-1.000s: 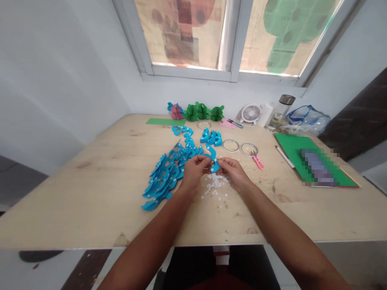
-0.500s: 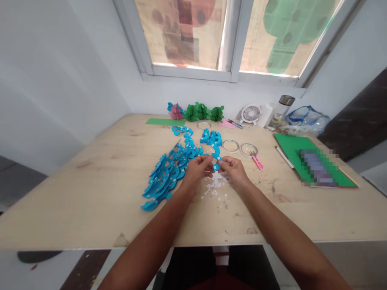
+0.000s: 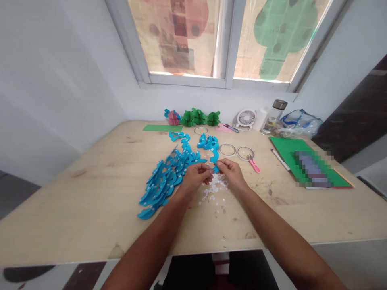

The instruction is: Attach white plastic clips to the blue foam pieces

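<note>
A small curved blue paper piece [image 3: 215, 168] is between my hands, over the table. My left hand [image 3: 198, 176] is closed in a pinch at its left edge. My right hand [image 3: 230, 172] pinches its right side between thumb and finger. Just beyond lies another curved blue paper cutout [image 3: 214, 154]. Small white paper bits [image 3: 214, 186] are scattered beneath and in front of my hands. To the left spreads a large overlapping heap of blue paper cutouts [image 3: 165, 177] with white squares on them. More folded blue pieces [image 3: 208, 141] lie behind my hands.
Metal rings [image 3: 227, 150] and pink-handled scissors [image 3: 254, 164] lie to the right. Green paper folds [image 3: 198, 117], a white fan [image 3: 246, 118] and a glass bottle [image 3: 273, 118] stand along the wall. A green sheet [image 3: 305, 157] lies at the right with a blurred object on it.
My view has tilted up slightly and turned a little right. Both hands stay close together at the blue piece, which now shows less of its surface.
</note>
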### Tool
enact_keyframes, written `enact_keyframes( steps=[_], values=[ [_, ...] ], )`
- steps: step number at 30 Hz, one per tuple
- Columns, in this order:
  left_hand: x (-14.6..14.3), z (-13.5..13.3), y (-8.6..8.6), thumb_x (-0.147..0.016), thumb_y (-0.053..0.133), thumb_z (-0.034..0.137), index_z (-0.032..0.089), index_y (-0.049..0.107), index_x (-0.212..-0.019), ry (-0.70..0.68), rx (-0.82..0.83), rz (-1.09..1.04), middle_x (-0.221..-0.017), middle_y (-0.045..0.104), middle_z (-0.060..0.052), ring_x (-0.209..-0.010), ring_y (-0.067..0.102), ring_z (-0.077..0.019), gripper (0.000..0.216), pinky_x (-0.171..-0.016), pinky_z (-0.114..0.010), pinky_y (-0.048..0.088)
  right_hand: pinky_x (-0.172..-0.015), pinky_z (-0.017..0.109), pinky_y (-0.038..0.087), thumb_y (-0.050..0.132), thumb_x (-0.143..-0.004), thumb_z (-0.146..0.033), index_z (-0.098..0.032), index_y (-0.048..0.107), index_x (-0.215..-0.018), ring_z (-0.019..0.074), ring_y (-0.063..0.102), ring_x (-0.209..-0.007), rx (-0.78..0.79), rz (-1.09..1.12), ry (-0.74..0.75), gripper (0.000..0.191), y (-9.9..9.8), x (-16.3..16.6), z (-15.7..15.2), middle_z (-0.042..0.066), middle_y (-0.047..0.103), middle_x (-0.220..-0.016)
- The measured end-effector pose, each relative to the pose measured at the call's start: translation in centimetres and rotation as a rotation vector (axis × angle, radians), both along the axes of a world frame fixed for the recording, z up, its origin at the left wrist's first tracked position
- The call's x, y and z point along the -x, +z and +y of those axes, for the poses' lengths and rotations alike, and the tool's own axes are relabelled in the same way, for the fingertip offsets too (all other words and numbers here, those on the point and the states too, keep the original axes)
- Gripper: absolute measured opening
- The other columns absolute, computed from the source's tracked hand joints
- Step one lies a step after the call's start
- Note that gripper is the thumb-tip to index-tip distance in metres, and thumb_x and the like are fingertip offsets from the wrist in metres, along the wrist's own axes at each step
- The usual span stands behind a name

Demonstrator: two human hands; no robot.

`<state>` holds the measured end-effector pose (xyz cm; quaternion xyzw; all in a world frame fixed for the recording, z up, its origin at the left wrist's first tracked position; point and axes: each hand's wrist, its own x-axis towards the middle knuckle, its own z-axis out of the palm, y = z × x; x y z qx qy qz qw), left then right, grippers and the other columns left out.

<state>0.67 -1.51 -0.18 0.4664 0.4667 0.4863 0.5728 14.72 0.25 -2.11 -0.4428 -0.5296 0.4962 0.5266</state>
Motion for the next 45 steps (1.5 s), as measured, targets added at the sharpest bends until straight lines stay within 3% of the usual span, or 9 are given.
enact_keyframes(
  steps=[9, 15, 19, 23, 28, 34, 37, 41, 45],
  values=[
    [0.3, 1.0, -1.0, -0.047, 0.077, 0.040, 0.015, 0.057, -0.059, -0.090, 0.048, 0.006, -0.048, 0.059, -0.001, -0.041, 0.051, -0.0105, 0.035, -0.040, -0.022, 0.040, -0.048, 0.023, 0.038, 0.062, -0.070, -0.044, -0.015, 0.063, -0.068, 0.0115, 0.049, -0.051, -0.034, -0.064, -0.041, 0.029, -0.6, -0.3, 0.3, -0.001, 0.056, -0.055],
    [1.0, 1.1, -0.6, -0.051, 0.077, 0.041, 0.014, 0.065, -0.078, -0.165, 0.108, 0.014, -0.059, 0.063, -0.003, -0.049, 0.055, -0.0121, 0.040, -0.043, -0.022, 0.043, -0.049, 0.022, 0.038, 0.061, -0.071, -0.043, -0.016, 0.063, -0.068, 0.0112, 0.049, -0.050, -0.022, -0.043, -0.036, 0.028, -0.8, -0.2, 0.5, -0.001, 0.056, -0.053],
    [1.3, 1.1, -0.2, -0.055, 0.074, 0.043, 0.015, 0.067, -0.081, -0.009, 0.022, 0.055, -0.072, 0.066, -0.006, -0.061, 0.058, -0.0143, 0.038, -0.046, -0.021, 0.043, -0.049, 0.023, 0.038, 0.061, -0.071, -0.044, -0.016, 0.064, -0.068, 0.0122, 0.051, -0.050, -0.010, -0.066, -0.013, 0.028, -0.4, -0.1, 0.2, 0.000, 0.057, -0.053],
    [1.1, 1.2, -0.1, -0.055, 0.073, 0.043, 0.016, 0.068, -0.081, 0.112, -0.021, 0.022, -0.071, 0.067, -0.006, -0.064, 0.060, -0.0157, 0.039, -0.050, -0.022, 0.045, -0.048, 0.023, 0.038, 0.061, -0.072, -0.044, -0.016, 0.062, -0.065, 0.0113, 0.050, -0.048, -0.023, -0.090, 0.049, 0.028, 0.1, 0.2, -0.5, -0.002, 0.056, -0.053],
    [1.0, 0.8, 0.4, -0.056, 0.072, 0.038, 0.015, 0.066, -0.071, 0.136, -0.003, -0.046, -0.061, 0.065, -0.004, -0.057, 0.059, -0.0143, 0.028, -0.051, -0.023, 0.044, -0.051, 0.023, 0.038, 0.060, -0.073, -0.042, -0.017, 0.063, -0.066, 0.0116, 0.050, -0.052, -0.066, -0.115, 0.099, 0.026, 0.3, 0.5, -0.8, -0.001, 0.057, -0.056],
    [0.4, 0.2, 0.1, -0.059, 0.069, 0.032, 0.015, 0.065, -0.068, 0.030, -0.022, -0.013, -0.054, 0.060, 0.000, -0.050, 0.055, -0.0123, 0.019, -0.049, -0.023, 0.041, -0.054, 0.024, 0.041, 0.063, -0.071, -0.040, -0.016, 0.065, -0.075, 0.0133, 0.053, -0.056, -0.049, -0.004, 0.076, 0.024, 0.3, 0.2, -0.4, 0.000, 0.061, -0.063],
    [0.1, 0.0, -0.1, -0.063, 0.067, 0.032, 0.017, 0.065, -0.071, 0.060, -0.131, 0.087, -0.060, 0.062, 0.000, -0.054, 0.056, -0.0135, 0.017, -0.052, -0.024, 0.043, -0.050, 0.024, 0.039, 0.063, -0.070, -0.041, -0.016, 0.065, -0.073, 0.0125, 0.051, -0.051, -0.014, 0.005, 0.049, 0.024, 0.3, 0.2, -0.3, -0.001, 0.059, -0.058],
    [0.3, -0.2, 0.3, -0.071, 0.062, 0.028, 0.021, 0.068, -0.078, 0.248, -0.458, 0.353, -0.079, 0.068, -0.004, -0.074, 0.060, -0.0170, 0.012, -0.071, -0.027, 0.046, -0.049, 0.023, 0.037, 0.063, -0.069, -0.038, -0.016, 0.064, -0.067, 0.0113, 0.049, -0.050, 0.004, 0.001, 0.023, 0.022, 0.3, 0.3, -0.4, -0.001, 0.058, -0.057],
    [0.5, -0.2, 0.2, -0.077, 0.057, 0.026, 0.023, 0.069, -0.082, 0.222, -0.738, 0.589, -0.085, 0.068, -0.007, -0.087, 0.060, -0.0200, 0.013, -0.082, -0.031, 0.044, -0.049, 0.022, 0.036, 0.062, -0.070, -0.037, -0.016, 0.066, -0.072, 0.0108, 0.048, -0.051, -0.016, -0.006, 0.075, 0.021, 0.1, 0.2, -0.4, -0.001, 0.058, -0.059]
  ],
)
